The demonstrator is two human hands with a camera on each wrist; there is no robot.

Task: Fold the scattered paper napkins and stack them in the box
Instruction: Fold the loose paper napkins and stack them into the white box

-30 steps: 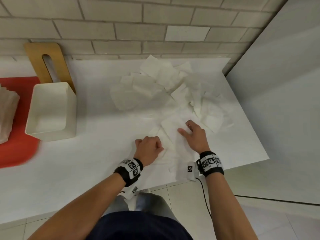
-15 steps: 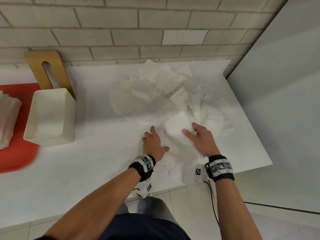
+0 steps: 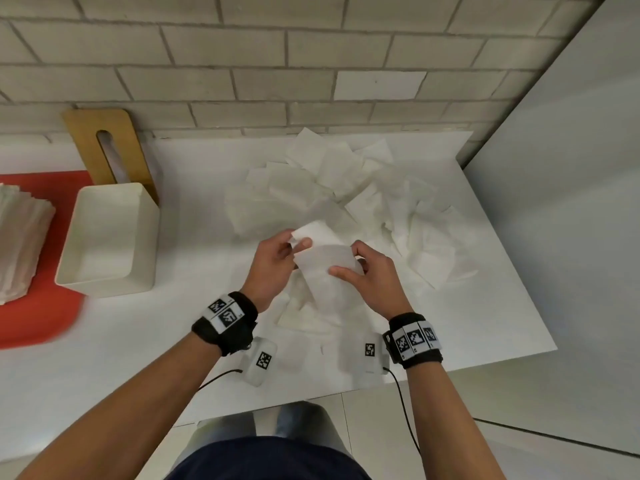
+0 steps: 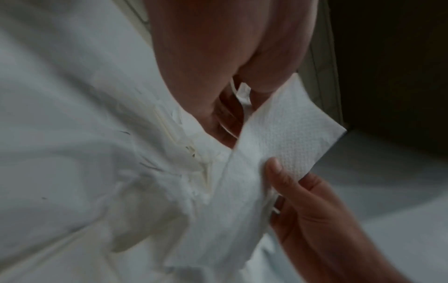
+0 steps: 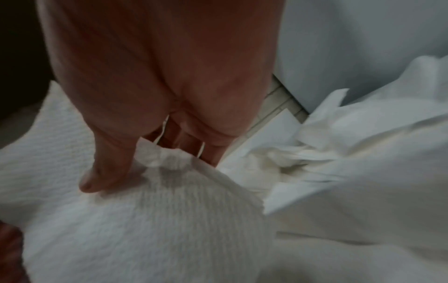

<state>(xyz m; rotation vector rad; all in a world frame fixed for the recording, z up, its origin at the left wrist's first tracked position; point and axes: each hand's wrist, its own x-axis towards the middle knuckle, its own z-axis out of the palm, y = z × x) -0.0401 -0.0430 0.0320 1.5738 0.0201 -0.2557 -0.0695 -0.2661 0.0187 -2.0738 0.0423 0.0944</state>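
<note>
Currently, head view: both hands hold one napkin (image 3: pixel 320 252) lifted above the counter (image 3: pixel 145 341), in front of the loose pile of napkins (image 3: pixel 346 188). Left hand (image 3: pixel 273 268) pinches the far-left corner between thumb and fingers; right hand (image 3: pixel 370 275) curls round the right edge, thumb on top. The sheet's long axis runs from the far corner down toward the person, so the fold probably closes along that line. Box (image 3: pixel 104 240) sits well to the left, no napkins visible in it, so the left hand is nearer for the drop. Left wrist view: embossed sheet (image 4: pixel 278 137) pinched at the fingers (image 4: pixel 227 122), with the right hand's thumb (image 4: pixel 274 168) pressed on its face. Right wrist view: thumb (image 5: pixel 101 172) presses the napkin (image 5: pixel 150 210) against the fingers (image 5: pixel 191 141) behind; blurred pile to the right.
</note>
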